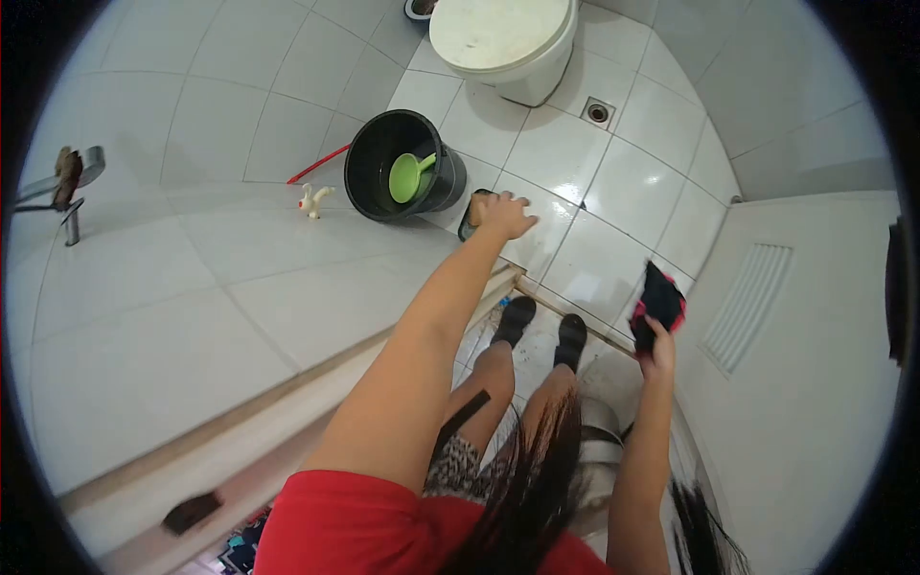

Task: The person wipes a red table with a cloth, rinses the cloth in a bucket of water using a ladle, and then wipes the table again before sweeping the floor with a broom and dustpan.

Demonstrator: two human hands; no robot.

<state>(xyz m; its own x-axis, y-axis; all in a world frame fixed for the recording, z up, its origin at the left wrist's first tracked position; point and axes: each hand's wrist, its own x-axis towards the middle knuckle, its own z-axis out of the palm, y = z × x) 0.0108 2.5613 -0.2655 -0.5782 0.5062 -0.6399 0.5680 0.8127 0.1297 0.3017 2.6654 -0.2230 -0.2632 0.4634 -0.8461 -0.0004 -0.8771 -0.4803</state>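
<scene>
My left hand [508,216] reaches out over the white tiled floor with its fingers apart, just right of a small dark tray [467,229] that holds a brownish block [477,207]. Nothing shows in that hand. My right hand [659,347] is closed around a black and pink cloth [659,305], which sticks up beyond the fingers. A black bucket [449,182] stands left of my left hand, with a green dipper [404,178] inside it.
A toilet [503,34] stands at the top, with a floor drain [597,113] to its right. A white door [795,355] is at the right. A small white figure [313,201] and a red stick [319,165] lie by the bucket. A raised sill [565,310] crosses before my feet.
</scene>
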